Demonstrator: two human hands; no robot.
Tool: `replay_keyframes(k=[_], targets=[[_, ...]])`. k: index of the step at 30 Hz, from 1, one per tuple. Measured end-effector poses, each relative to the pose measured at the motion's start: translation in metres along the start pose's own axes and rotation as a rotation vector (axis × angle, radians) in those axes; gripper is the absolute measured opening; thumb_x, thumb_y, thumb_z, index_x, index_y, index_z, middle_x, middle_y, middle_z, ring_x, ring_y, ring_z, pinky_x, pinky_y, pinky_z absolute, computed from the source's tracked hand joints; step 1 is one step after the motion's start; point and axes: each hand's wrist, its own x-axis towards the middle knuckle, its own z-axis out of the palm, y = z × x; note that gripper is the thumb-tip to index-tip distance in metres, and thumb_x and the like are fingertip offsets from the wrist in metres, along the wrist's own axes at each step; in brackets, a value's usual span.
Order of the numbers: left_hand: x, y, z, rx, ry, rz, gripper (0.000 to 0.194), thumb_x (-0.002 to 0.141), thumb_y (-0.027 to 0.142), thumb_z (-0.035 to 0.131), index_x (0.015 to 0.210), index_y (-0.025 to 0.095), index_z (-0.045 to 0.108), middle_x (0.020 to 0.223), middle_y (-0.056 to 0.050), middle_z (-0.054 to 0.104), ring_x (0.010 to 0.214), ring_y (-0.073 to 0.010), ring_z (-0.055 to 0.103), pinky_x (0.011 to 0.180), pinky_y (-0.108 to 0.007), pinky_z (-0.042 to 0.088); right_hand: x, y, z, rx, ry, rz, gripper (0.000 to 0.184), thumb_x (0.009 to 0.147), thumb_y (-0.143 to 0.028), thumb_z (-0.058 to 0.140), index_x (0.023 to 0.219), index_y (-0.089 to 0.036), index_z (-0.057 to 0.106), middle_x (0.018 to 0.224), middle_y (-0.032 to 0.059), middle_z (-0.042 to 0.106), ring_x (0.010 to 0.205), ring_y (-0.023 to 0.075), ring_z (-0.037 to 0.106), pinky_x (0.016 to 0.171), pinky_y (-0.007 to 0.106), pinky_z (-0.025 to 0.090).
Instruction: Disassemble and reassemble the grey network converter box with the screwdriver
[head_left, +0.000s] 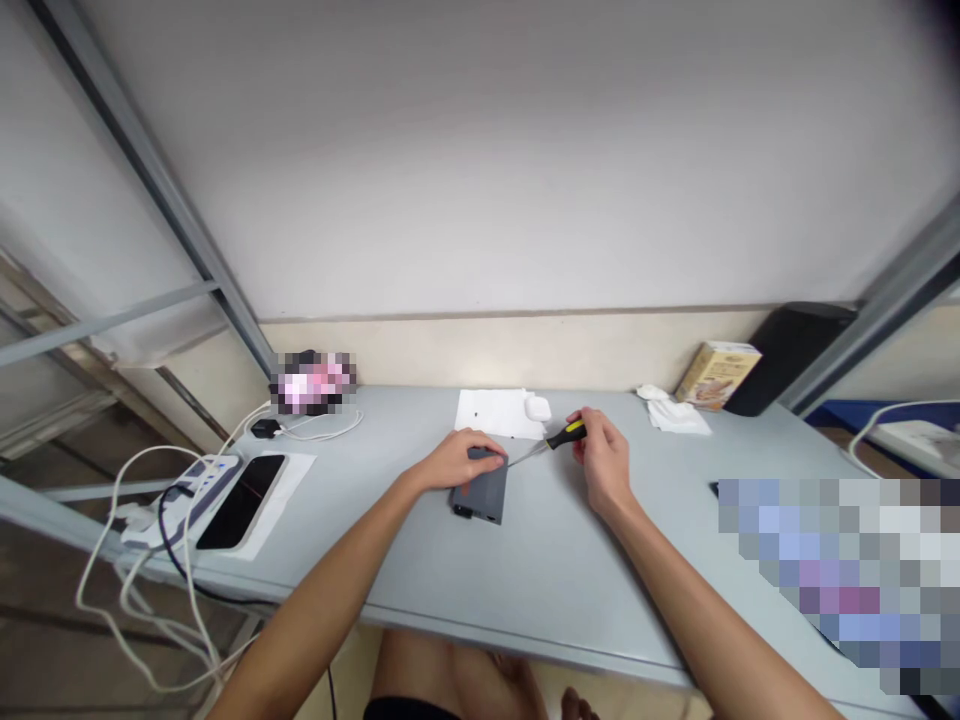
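A flat dark grey box (486, 496) with an orange mark and what look like ports along its near edge lies on the table in front of me. My left hand (466, 458) grips its far part, fingers over the top. In my right hand (602, 455) is a screwdriver (568, 434) with a black and yellow handle, held nearly level. Its thin metal shaft points left, and the tip meets the box's right side near my left fingertips. Whether the tip sits in a screw or a gap is too small to tell.
Behind the box lies white paper (491, 410) with a small white case (537, 408) and tiny dark bits. A phone (244, 500), a power strip (184, 500) and loose cables are at left. Crumpled tissue (675, 413), a carton (718, 375) and a black cylinder (791, 355) stand back right.
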Motion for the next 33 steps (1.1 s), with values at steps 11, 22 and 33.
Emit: replay_keyframes(k=[11,22,33], targets=[[0.001,-0.008,0.002,-0.011,0.012,0.006,0.026,0.094,0.038,0.068,0.108,0.021,0.081,0.11,-0.008,0.074,0.105,-0.0236,0.069,0.091,-0.031,0.057,0.0,-0.001,0.0,-0.02,-0.015,0.032,0.04,0.086,-0.06,0.065,0.075,-0.022,0.066,0.064,-0.0035,0.048,0.056,0.0121,0.041,0.051,0.027,0.03],[0.002,-0.008,0.002,0.031,0.02,0.049,0.025,0.095,0.039,0.067,0.107,0.023,0.082,0.108,-0.007,0.076,0.106,-0.0242,0.068,0.1,-0.036,0.052,-0.001,-0.003,0.003,-0.011,-0.01,0.03,0.039,0.085,-0.059,0.066,0.074,-0.022,0.065,0.062,-0.0037,0.048,0.054,0.0119,0.041,0.05,0.028,0.03],[0.002,-0.009,0.002,0.032,0.028,0.024,0.026,0.094,0.039,0.067,0.108,0.023,0.082,0.109,-0.007,0.075,0.109,-0.0239,0.067,0.101,-0.034,0.052,-0.001,-0.002,0.002,-0.021,-0.025,0.035,0.04,0.086,-0.06,0.064,0.075,-0.022,0.066,0.059,-0.0047,0.046,0.052,0.0115,0.039,0.049,0.028,0.028]])
